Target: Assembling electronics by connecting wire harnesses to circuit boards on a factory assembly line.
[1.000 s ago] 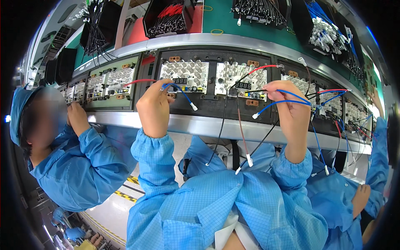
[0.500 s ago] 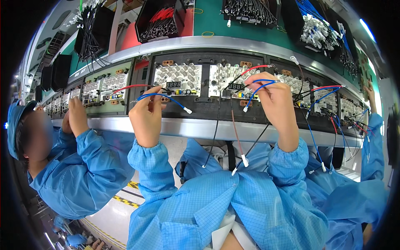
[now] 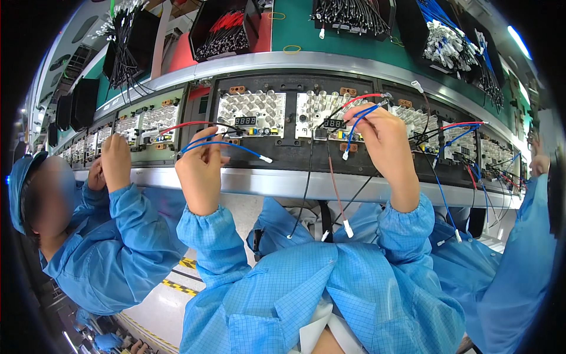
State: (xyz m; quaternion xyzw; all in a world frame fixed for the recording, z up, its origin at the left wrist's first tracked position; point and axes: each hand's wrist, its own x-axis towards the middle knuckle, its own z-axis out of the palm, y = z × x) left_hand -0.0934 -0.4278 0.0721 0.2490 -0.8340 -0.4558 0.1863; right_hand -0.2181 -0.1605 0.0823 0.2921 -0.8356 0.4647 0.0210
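Note:
My left hand is closed in a pinch on a blue wire, whose white connector points right, below the left circuit board. A red wire with a black end runs from the left past its fingertips onto that board. My right hand pinches a second blue wire over the right edge of the right circuit board; its white connector hangs down. Both boards carry clear round parts and a small dark display. From the right board, a black wire and a brown wire hang over the front edge.
Black bins hold red-black wires, black wires and blue wires along the back. A metal rail runs along the front. At left, a co-worker's hands are over another board; another person's hand is at far right.
My left hand has moved a little left and down with its blue wire. My right hand has shifted slightly left with the other. The left co-worker's hand has moved right; the far-right person's arm has lowered.

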